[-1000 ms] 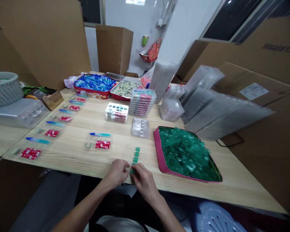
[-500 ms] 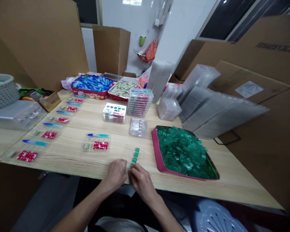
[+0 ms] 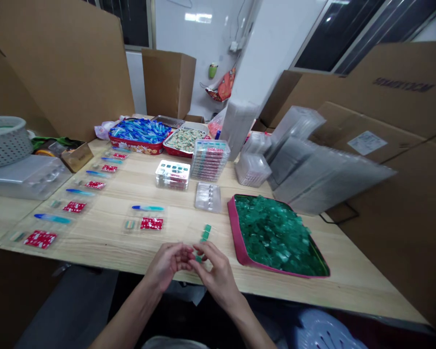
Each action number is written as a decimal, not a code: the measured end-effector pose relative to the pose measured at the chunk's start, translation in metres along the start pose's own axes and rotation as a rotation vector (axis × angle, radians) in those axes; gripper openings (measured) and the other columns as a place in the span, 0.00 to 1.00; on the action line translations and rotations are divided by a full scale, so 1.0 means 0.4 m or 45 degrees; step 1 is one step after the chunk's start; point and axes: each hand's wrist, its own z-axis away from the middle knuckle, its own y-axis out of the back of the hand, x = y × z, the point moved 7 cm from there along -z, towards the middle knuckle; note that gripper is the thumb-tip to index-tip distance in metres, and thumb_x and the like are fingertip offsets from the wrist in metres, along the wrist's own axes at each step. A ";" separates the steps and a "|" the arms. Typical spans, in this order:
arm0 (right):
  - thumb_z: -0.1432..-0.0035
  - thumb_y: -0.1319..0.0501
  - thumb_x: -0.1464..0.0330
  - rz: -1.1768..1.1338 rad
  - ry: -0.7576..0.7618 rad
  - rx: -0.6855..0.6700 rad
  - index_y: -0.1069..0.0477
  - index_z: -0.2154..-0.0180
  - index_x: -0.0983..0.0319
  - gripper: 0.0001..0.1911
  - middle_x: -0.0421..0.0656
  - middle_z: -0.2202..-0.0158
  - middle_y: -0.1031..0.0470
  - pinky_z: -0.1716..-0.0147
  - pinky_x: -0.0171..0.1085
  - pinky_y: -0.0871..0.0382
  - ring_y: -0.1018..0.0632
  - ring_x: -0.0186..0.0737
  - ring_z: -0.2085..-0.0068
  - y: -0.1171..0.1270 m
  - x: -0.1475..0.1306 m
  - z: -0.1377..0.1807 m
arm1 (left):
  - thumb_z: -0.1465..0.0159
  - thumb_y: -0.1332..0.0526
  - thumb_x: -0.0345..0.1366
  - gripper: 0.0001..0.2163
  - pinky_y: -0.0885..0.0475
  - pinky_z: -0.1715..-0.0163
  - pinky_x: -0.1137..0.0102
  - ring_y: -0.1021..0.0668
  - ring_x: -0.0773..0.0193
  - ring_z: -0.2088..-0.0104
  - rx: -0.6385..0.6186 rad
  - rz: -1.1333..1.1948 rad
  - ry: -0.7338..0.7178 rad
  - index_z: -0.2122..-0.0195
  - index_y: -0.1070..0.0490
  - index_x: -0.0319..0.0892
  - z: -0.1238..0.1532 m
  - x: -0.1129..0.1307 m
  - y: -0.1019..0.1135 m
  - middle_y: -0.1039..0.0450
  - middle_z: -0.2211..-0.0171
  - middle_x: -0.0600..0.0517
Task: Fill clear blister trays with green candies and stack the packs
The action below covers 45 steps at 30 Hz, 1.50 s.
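My left hand [image 3: 171, 264] is at the table's front edge, palm turned up, fingers loosely curled and apart. Beside it, my right hand [image 3: 216, 271] has thumb and fingertips brought together against the left fingertips; whatever they pinch is too small to make out. Just beyond the right hand lies a clear plastic tray with a row of small green squares [image 3: 206, 231], its near part hidden by my fingers. To the right stands a pink-rimmed tin [image 3: 234, 232] heaped with green pieces [image 3: 272, 232]. On the left, a clear tray holds a blue pen [image 3: 147, 208] and a red patterned packet [image 3: 151, 223].
Similar filled trays [image 3: 74, 207] line the table's left side. At the back stand a tin of blue pens [image 3: 140, 135], a tray of small pale pieces [image 3: 185, 139] and stacked clear cases [image 3: 210, 160]. Plastic sleeves [image 3: 312, 169] lean against cardboard boxes [image 3: 396, 111] at right.
My left hand has turned from a closed fist to palm up with fingers loosened. My right hand has lifted slightly and spread its fingers over the green row.
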 end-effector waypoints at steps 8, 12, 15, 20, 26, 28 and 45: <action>0.43 0.42 0.77 -0.066 0.029 -0.145 0.26 0.58 0.58 0.13 0.44 0.65 0.28 0.64 0.37 0.30 0.26 0.41 0.62 -0.014 -0.021 -0.006 | 0.55 0.34 0.38 0.11 0.28 0.77 0.66 0.23 0.60 0.77 -0.014 -0.077 0.146 0.75 0.33 0.39 0.016 -0.066 -0.014 0.26 0.80 0.52; 0.42 0.43 0.77 -0.085 -0.050 -0.259 0.25 0.69 0.59 0.10 0.41 0.72 0.29 0.70 0.33 0.33 0.27 0.37 0.67 -0.011 -0.017 -0.001 | 0.55 0.33 0.38 0.12 0.27 0.77 0.66 0.22 0.58 0.76 -0.175 -0.028 0.217 0.73 0.34 0.40 0.034 -0.096 -0.029 0.25 0.78 0.50; 0.42 0.43 0.75 -0.077 -0.082 -0.242 0.29 0.74 0.61 0.10 0.40 0.74 0.30 0.71 0.32 0.34 0.27 0.36 0.70 0.005 -0.002 -0.005 | 0.52 0.32 0.43 0.15 0.27 0.75 0.67 0.21 0.58 0.72 -0.297 -0.064 0.209 0.69 0.31 0.39 0.046 -0.106 -0.040 0.24 0.71 0.47; 0.39 0.44 0.70 0.001 0.026 0.226 0.35 0.75 0.59 0.11 0.38 0.78 0.33 0.77 0.32 0.36 0.30 0.34 0.76 0.177 -0.045 -0.042 | 0.48 0.35 0.51 0.17 0.28 0.73 0.68 0.22 0.58 0.70 -0.048 -0.739 -0.237 0.65 0.25 0.43 0.005 -0.076 0.020 0.25 0.68 0.47; 0.44 0.41 0.72 0.316 0.644 1.357 0.30 0.67 0.57 0.04 0.40 0.74 0.33 0.74 0.40 0.34 0.28 0.40 0.74 0.523 -0.272 -0.046 | 0.42 0.39 0.38 0.07 0.28 0.58 0.64 0.23 0.54 0.60 0.396 -1.293 -1.118 0.63 0.25 0.48 0.063 0.026 0.027 0.24 0.63 0.47; 0.47 0.38 0.73 0.574 0.743 1.553 0.28 0.69 0.59 0.03 0.42 0.73 0.32 0.69 0.41 0.33 0.27 0.41 0.70 0.584 -0.273 -0.119 | 0.40 0.42 0.34 0.06 0.28 0.60 0.63 0.23 0.55 0.61 0.391 -1.433 -1.146 0.64 0.26 0.45 0.081 0.037 0.015 0.24 0.65 0.47; 0.46 0.48 0.77 0.385 -0.005 -0.178 0.27 0.64 0.63 0.13 0.47 0.63 0.23 0.58 0.39 0.30 0.23 0.42 0.61 0.107 0.162 -0.131 | 0.38 0.51 0.23 0.12 0.33 0.70 0.67 0.30 0.60 0.70 0.003 -2.121 -1.425 0.75 0.33 0.41 0.025 -0.059 -0.098 0.32 0.73 0.48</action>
